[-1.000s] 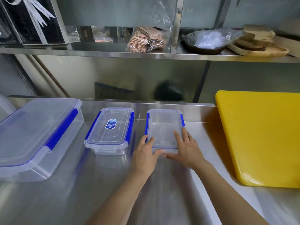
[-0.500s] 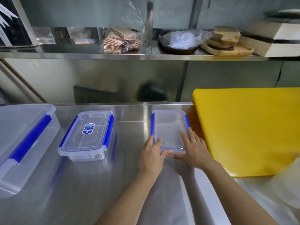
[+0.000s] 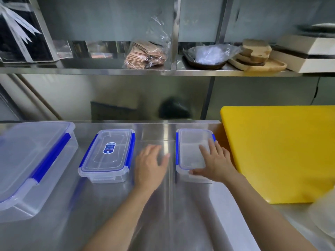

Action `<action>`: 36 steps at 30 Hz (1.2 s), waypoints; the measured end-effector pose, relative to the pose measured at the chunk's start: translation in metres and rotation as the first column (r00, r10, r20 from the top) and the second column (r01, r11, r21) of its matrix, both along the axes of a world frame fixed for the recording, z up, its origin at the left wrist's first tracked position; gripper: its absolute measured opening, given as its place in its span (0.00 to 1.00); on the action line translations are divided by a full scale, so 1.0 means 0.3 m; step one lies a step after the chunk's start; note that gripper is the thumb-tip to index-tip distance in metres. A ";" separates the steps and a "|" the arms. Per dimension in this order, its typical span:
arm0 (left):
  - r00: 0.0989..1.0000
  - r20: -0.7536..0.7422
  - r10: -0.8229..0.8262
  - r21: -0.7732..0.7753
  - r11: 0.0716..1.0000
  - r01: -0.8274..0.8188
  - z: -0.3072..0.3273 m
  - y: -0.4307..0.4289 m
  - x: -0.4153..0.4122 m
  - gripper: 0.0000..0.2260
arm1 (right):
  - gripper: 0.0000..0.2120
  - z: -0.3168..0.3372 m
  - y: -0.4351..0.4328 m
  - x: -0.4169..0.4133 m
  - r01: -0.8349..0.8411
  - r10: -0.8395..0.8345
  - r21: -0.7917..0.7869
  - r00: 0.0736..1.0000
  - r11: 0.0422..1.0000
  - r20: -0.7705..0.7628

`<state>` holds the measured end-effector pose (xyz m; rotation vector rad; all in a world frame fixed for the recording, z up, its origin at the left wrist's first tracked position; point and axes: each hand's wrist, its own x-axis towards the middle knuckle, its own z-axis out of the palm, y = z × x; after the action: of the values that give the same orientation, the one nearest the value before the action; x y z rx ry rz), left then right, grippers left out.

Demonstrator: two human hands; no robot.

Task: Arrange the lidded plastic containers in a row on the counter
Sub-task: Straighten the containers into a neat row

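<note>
Three containers: set in a row on the steel counter (image 3: 112,211).
Right hand (image 3: 216,163): laid flat, fingers spread, on the small container (image 3: 190,147).
Left hand (image 3: 149,165): open, empty, held between the small container and the labelled container (image 3: 108,153).
Large container (image 3: 30,160): seen far left of both hands.

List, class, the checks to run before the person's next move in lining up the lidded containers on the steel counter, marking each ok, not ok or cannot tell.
1. Right hand rests flat on the small clear blue-clipped container: ok.
2. Left hand is open above the bare steel counter, touching no container: ok.
3. Middle clear container with the blue oval label sits lidded and upright: ok.
4. Large clear container with the long blue clip is lidded, partly out of view: cannot tell its alignment.
5. Gaps in the row are even: not ok, right gap looks wider.
6. Yellow cutting board clears the small container: cannot tell.
</note>
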<state>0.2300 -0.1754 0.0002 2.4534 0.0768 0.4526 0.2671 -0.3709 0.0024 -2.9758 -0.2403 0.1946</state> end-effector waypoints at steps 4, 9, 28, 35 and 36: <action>0.951 -0.055 0.305 -0.062 0.949 -0.308 -0.023 0.255 0.005 0.21 | 0.39 0.030 0.148 -0.038 -0.089 0.089 0.261 0.996 0.961 0.013; 0.904 -0.340 0.260 -0.207 0.917 -0.342 -0.143 0.358 -0.006 0.33 | 0.40 -0.055 0.282 -0.072 -0.047 0.126 0.428 0.979 0.903 -0.159; 0.940 -0.337 -0.060 -0.556 0.818 -0.147 -0.152 0.129 0.025 0.27 | 0.35 -0.091 0.201 -0.060 -0.030 0.073 0.301 0.989 0.953 -0.131; 0.951 -0.297 -0.081 -0.519 0.850 -0.090 -0.164 0.059 0.037 0.28 | 0.34 -0.062 0.124 -0.059 -0.025 0.061 0.221 0.985 0.975 -0.159; 0.952 -0.297 -0.077 -0.518 0.851 -0.093 -0.166 0.056 0.039 0.28 | 0.34 -0.061 0.122 -0.058 -0.028 0.063 0.211 0.985 0.977 -0.161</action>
<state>0.2418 -0.1586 -0.0498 1.9516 0.3022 0.0286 0.2496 -0.3344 -0.0158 -2.7298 -0.2896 0.3969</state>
